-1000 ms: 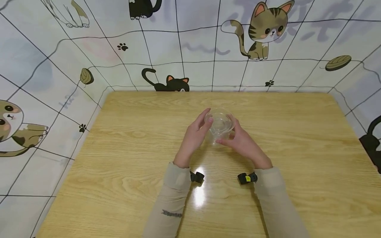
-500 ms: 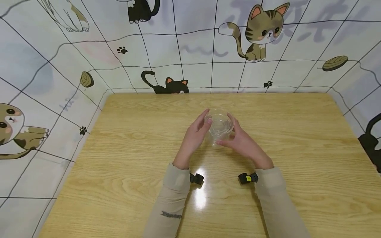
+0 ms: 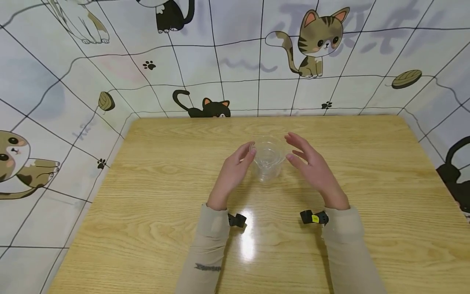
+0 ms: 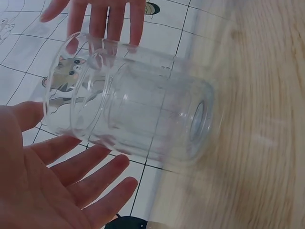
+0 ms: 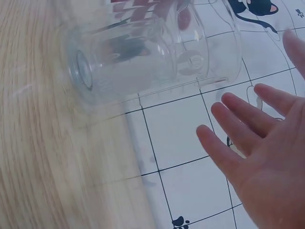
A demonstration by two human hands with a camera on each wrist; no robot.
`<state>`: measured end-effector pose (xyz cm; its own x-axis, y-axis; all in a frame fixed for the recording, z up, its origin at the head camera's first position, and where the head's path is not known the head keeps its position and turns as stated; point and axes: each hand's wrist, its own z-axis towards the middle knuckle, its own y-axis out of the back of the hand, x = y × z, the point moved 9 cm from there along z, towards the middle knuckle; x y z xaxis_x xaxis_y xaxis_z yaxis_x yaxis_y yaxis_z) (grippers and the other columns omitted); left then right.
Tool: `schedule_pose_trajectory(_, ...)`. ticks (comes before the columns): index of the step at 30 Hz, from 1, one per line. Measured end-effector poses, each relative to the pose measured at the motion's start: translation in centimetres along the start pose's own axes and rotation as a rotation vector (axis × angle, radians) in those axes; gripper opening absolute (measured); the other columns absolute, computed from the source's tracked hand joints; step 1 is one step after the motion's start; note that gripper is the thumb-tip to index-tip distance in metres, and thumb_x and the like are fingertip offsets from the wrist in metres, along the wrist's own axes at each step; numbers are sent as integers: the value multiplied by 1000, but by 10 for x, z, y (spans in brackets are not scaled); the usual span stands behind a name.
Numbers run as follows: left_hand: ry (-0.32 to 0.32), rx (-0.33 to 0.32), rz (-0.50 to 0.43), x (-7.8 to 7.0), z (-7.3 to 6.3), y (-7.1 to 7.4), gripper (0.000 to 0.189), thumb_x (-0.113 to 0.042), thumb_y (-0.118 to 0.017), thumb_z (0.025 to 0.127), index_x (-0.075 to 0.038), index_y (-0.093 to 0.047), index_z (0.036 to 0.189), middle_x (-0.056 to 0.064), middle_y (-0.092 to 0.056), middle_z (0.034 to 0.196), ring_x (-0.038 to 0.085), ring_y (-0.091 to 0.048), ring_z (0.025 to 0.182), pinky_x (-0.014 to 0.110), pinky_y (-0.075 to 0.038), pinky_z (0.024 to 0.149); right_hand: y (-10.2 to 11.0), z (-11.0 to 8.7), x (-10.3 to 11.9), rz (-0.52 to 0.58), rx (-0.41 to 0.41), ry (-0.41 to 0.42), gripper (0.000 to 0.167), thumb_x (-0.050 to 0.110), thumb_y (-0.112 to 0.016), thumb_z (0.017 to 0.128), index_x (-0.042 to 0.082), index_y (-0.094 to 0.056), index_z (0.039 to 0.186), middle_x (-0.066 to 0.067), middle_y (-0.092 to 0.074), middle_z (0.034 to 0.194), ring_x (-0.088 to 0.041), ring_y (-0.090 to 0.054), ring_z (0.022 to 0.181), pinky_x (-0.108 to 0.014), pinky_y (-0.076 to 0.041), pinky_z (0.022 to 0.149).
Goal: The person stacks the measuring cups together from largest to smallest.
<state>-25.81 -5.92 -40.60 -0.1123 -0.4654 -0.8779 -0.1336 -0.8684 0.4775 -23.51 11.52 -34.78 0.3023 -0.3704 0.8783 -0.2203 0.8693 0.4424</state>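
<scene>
Clear plastic cups stand upright on the table, apparently nested, since two rims show one above the other in the left wrist view. My left hand is at their left side. Its fingers are extended and loosely spread, and the thumb lies close to the upper rim; whether it touches is hard to tell. On the opposite side, my right hand is clear of the cups, its fingers spread with a visible gap in the right wrist view. Neither hand grips anything.
The wooden table extends around the cups on all sides. Behind it and at both sides rise white walls with a grid and cartoon cats. Each wrist carries a small black camera. Light reflects off the tabletop near the forearms.
Both hands held the cups before. The right hand has let go and moved right; the left has loosened and shifted slightly left. The cups stay about where they were.
</scene>
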Motion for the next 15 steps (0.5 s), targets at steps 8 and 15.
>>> schedule_pose_trajectory(8, -17, 38, 18, -3, -3, 6, 52, -56, -36, 89, -26, -43, 132, -8, -49, 126, 12, -50, 109, 34, -42, 89, 4, 2, -8, -42, -42, -19, 42, 21, -41, 96, 13, -35, 137, -3, -37, 138, -27, -37, 122, -48, -31, 96)
schedule_pose_trajectory(15, -70, 16, 112, -12, -5, 20, 40, -41, -36, 95, -21, -50, 127, -7, -56, 119, 11, -52, 105, 32, -43, 86, 7, 5, -31, -143, -54, -33, 39, 35, -37, 96, 30, -38, 134, 8, -36, 137, -21, -34, 125, -50, -27, 97)
